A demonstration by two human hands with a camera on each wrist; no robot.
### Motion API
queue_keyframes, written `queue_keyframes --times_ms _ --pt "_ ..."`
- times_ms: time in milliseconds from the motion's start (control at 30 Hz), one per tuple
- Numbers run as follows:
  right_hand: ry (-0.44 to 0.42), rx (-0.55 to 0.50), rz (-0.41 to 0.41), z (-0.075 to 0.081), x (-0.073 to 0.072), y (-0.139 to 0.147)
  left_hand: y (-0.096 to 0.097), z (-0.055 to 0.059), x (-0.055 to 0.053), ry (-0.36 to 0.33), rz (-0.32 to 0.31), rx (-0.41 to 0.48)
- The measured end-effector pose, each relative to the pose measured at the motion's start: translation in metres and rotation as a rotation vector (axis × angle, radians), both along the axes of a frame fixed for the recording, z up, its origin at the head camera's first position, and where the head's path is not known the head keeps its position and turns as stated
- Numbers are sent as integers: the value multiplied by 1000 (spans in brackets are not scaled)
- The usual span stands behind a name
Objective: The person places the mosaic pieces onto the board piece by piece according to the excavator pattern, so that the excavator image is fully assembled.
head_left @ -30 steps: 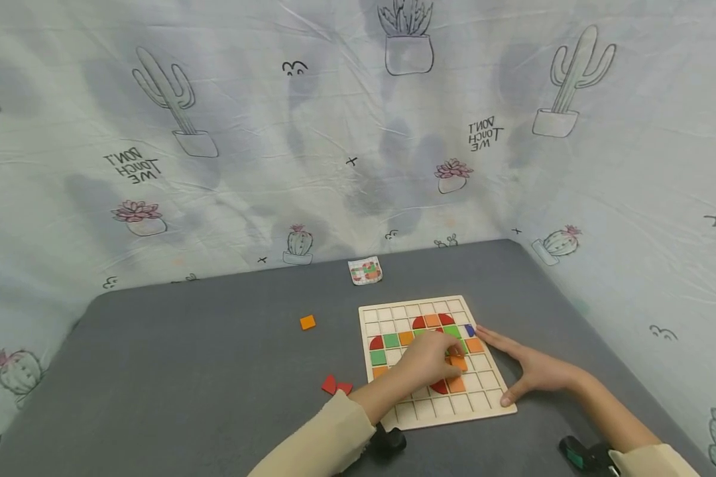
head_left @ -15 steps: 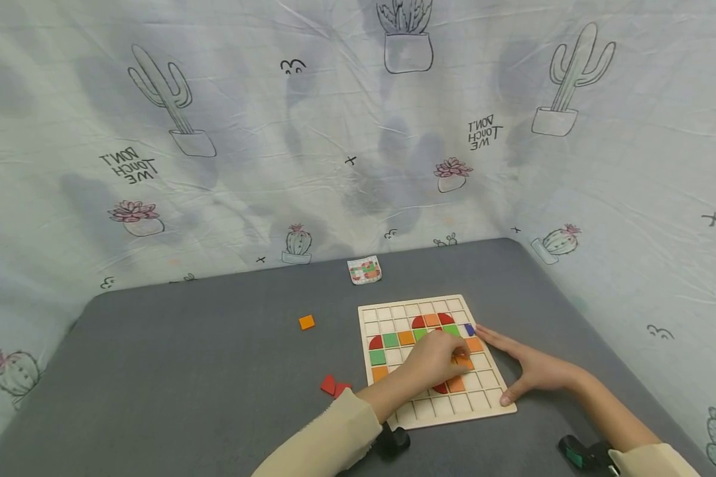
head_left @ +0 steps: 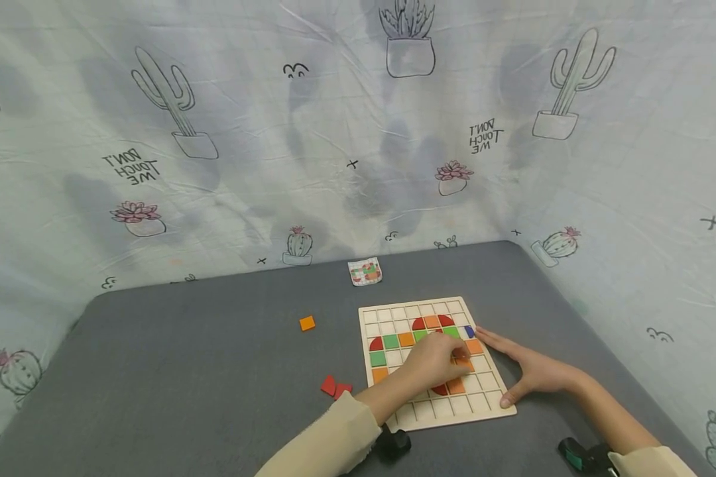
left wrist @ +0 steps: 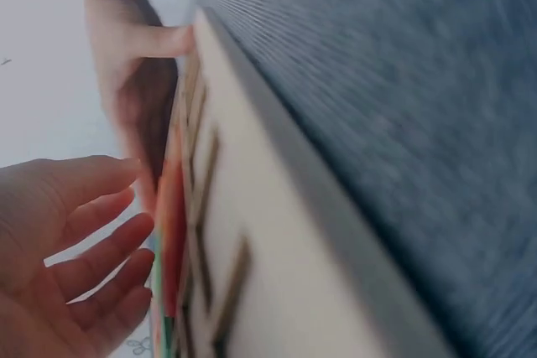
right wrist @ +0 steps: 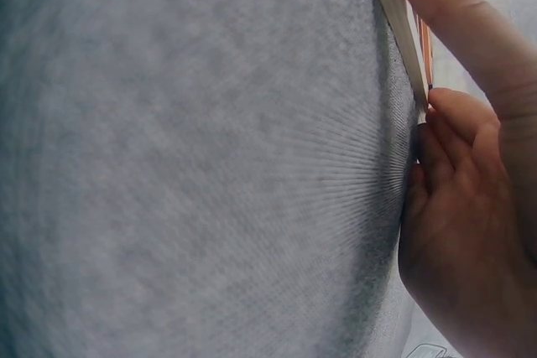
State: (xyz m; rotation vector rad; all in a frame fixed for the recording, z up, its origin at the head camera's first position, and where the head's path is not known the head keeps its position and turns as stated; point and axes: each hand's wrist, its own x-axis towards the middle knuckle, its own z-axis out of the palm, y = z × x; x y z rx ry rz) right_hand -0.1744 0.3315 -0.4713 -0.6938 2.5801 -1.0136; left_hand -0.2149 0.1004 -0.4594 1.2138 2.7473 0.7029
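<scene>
My left hand (head_left: 432,359) reaches over the pale wooden grid board (head_left: 489,401), its fingertips at an orange square tile (head_left: 467,365) lying in a cell. In the left wrist view the left hand's fingers (left wrist: 109,249) are loosely bent and spread close to the board's face; a gap shows between thumb and fingers. My right hand (head_left: 539,368) rests along the board's right edge. Its thumb lies at the near corner and its straight fingers touch the edge by a blue piece (head_left: 469,331). Part of the pattern is hidden under the left hand.
Left of the board lie a loose orange tile (head_left: 307,322) and red pieces (head_left: 329,385). A small pattern card (head_left: 365,271) is behind it. Green, orange and red pieces sit in the board's cells. The grey table (head_left: 185,371) meets a printed cloth (head_left: 244,165) at the back.
Over the last second my left hand shifted slightly right, and the orange tile under its fingertips moved right with it to line up in its cell. The right hand stays still.
</scene>
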Motion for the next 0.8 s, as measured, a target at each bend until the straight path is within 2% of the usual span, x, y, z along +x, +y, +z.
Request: queue_keyframes --times_ms 200,333,567,800 --pt "10 14 -11 2 1 -1 -9 11 2 -181 -9 79" --pt "7 11 -13 2 0 -2 -18 16 3 -267 -38 137" --pt "-52 -13 -21 2 -1 -2 -44 19 0 -340 -83 189" --pt "-72 -5 -31 3 -1 -2 -92 21 -8 -377 -15 215"
